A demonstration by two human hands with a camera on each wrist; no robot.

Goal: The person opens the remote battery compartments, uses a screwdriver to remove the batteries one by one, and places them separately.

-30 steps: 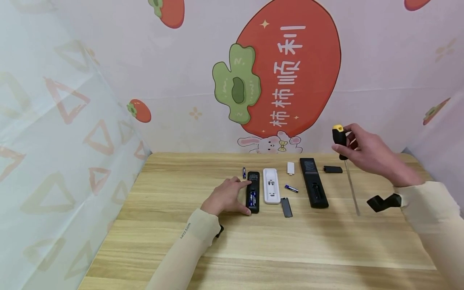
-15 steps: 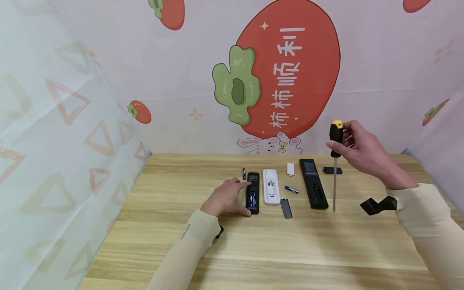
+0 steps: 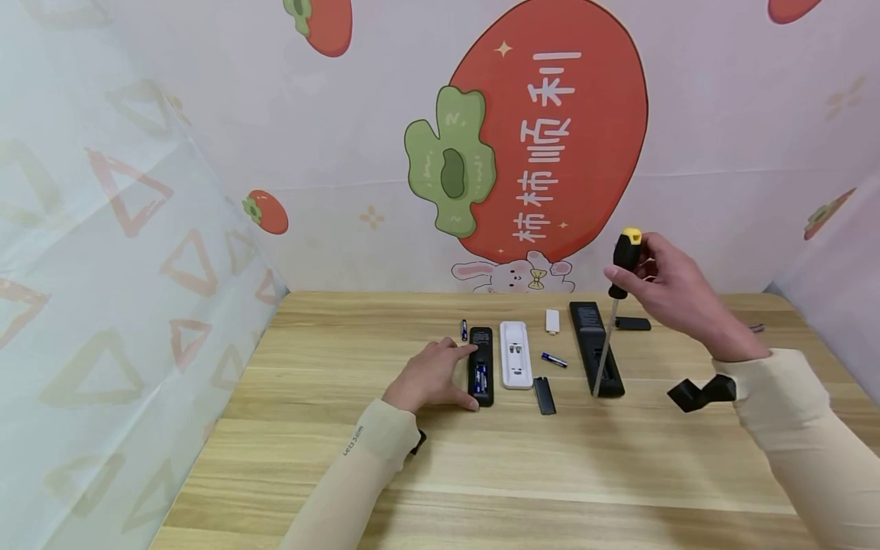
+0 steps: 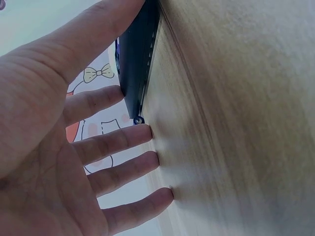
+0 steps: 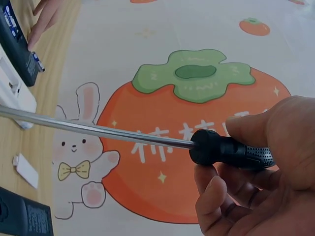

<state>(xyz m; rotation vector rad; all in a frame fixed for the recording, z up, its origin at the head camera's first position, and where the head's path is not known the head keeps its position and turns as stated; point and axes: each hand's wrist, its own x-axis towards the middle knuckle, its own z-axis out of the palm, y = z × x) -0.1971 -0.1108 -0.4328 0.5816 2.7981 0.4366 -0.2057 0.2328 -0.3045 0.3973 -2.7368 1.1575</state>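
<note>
My left hand (image 3: 429, 378) lies at the left side of a small black remote control (image 3: 484, 338), thumb and index finger touching it. The fingers (image 4: 130, 141) look fairly straight in the left wrist view, their tips at the tabletop. The remote's battery bay is uncovered and holds blue batteries (image 3: 480, 378). My right hand (image 3: 677, 294) grips a screwdriver (image 3: 626, 260) by its black and yellow handle, thumb on one side and fingers on the other. Its long metal shaft (image 5: 98, 130) points down, crossing in front of a larger black remote (image 3: 587, 325); contact at the tip cannot be told.
Between the black remotes lies a white remote (image 3: 514, 332) with an open battery bay. Around them are a white cover (image 3: 552, 321), a dark cover (image 3: 545, 396), a black cover (image 3: 633, 324) and two loose batteries (image 3: 554, 360). A printed wall sheet (image 3: 344, 252) stands behind the table.
My right hand has moved left with the screwdriver, bringing its shaft from right of the larger black remote to in front of it. My left hand has stayed in place.
</note>
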